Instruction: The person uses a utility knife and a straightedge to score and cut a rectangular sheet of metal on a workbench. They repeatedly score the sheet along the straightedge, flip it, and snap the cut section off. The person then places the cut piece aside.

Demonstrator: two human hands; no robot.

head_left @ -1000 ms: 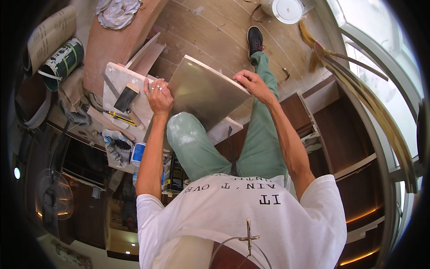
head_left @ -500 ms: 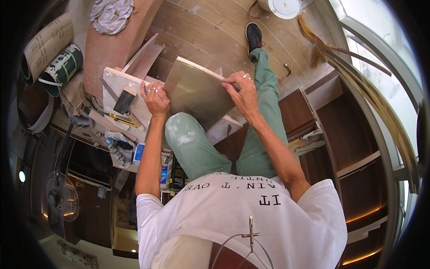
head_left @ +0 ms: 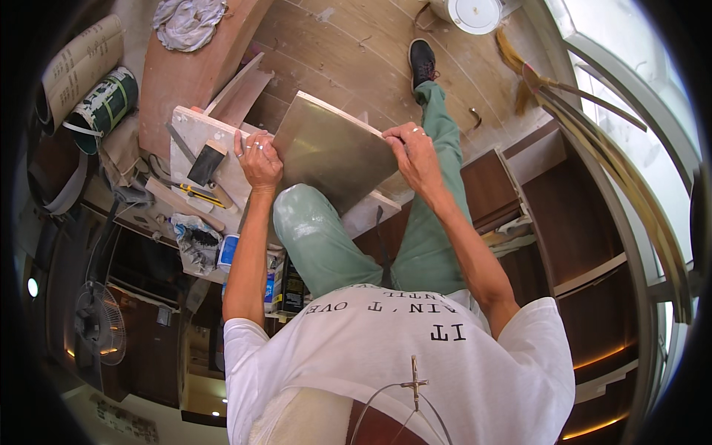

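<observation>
A square board (head_left: 334,152) with a shiny brass-coloured face and a pale plywood edge lies tilted above my lap, over a worktable. My left hand (head_left: 259,162) is closed at the board's left edge, its fingers curled and partly hidden. At the far right corner, my right hand (head_left: 417,158) pinches the edge between thumb and fingers. Beside my left hand on the dusty worktable (head_left: 194,132) rest a dark block with a wooden edge (head_left: 207,163), a yellow utility knife (head_left: 199,195) and a flat metal strip (head_left: 180,142).
A green paint bucket (head_left: 104,107) and a cardboard tube (head_left: 81,67) stand at the left. A crumpled cloth (head_left: 189,22) lies on a reddish wood panel (head_left: 196,74). A white-lidded pail (head_left: 475,15) and a broom (head_left: 515,63) are far right, open cabinets (head_left: 571,208) nearer.
My right hand has shifted slightly right, and the board's right side has moved with it, showing a little more of its face. My left hand stays almost in place.
</observation>
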